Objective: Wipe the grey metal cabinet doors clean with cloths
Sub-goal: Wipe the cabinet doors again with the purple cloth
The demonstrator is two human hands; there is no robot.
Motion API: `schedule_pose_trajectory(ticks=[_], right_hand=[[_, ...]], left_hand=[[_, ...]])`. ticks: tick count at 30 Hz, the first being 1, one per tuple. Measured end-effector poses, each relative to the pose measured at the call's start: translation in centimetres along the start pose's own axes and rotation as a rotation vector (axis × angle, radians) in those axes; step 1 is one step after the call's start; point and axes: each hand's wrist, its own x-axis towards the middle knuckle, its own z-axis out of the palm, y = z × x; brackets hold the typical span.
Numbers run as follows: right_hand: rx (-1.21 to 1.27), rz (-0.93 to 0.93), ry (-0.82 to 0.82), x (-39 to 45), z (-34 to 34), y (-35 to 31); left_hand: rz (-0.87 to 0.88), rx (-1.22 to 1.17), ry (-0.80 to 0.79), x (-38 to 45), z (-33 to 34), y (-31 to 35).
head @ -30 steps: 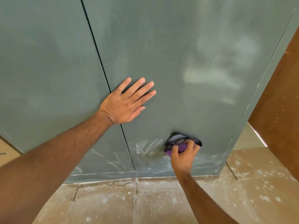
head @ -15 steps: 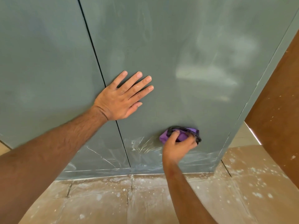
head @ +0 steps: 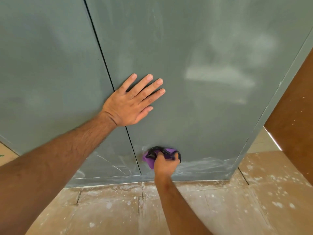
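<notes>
Two grey metal cabinet doors fill the view, the left door [head: 47, 78] and the right door [head: 211, 107], split by a dark vertical seam. My left hand [head: 130, 102] lies flat with spread fingers across that seam, pressing on the doors. Low on the right door, my right hand [head: 165, 164] grips a bunched purple cloth with dark edging [head: 153, 157] against the metal just right of the seam. White smears and streaks mark the bottom strip of both doors.
A tan tiled floor [head: 118, 209] speckled with white spots runs below the cabinet. A brown wooden panel [head: 294, 116] stands close at the right, leaving a narrow gap beside the cabinet's right edge.
My right hand has slid the cloth leftward along the bottom of the right door, toward the seam. My left hand has stayed flat on the doors.
</notes>
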Motion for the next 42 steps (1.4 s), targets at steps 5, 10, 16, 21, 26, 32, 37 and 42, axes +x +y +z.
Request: schedule_pose_trajectory(ticks=[5, 10, 16, 21, 26, 32, 37, 42], right_hand=[[0.188, -0.193, 0.385, 1.8, -0.5, -3.6], [-0.003, -0.067, -0.136, -3.0, 3.3, 0.6], [0.099, -0.116, 0.243, 0.9, 0.5, -1.0], [-0.172, -0.017, -0.195, -2.6, 3.2, 2.8], [0.047, 0.08, 0.22, 3.0, -0.7, 0.9], [-0.286, -0.252, -0.29, -1.5, 0.6, -1.2], [-0.254, -0.274, -0.445, -0.6, -2.0, -4.5], [-0.1, -0.162, -0.597, -2.0, -1.4, -7.2]], left_hand=[[-0.009, -0.011, 0.0, -0.2, 0.0, 0.0], [-0.005, -0.029, -0.015, -0.1, -0.3, 0.1], [-0.022, -0.017, 0.003, -0.2, 0.0, 0.1], [0.006, -0.027, -0.011, -0.1, -0.3, 0.0], [0.01, -0.057, 0.014, -0.1, -0.3, 0.1], [-0.053, -0.13, -0.05, 0.4, -1.8, 0.3], [-0.359, -0.574, -0.184, -4.3, -6.3, 5.8], [-1.301, -1.085, -0.379, -10.3, -10.9, 15.1]])
